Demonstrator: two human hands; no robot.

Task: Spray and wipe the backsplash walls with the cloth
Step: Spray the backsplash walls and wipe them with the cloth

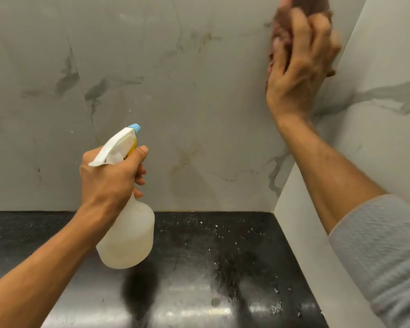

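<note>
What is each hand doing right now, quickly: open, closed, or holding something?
Left hand: closed round the spray bottle.
Right hand: fingers curled on the cloth, pressing it against the backsplash wall.

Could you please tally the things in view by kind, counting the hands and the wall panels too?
Bottle: 1
Cloth: 1
Hands: 2, left hand and right hand
Walls: 2, back wall and side wall
Counter: 1
Total: 7
</note>
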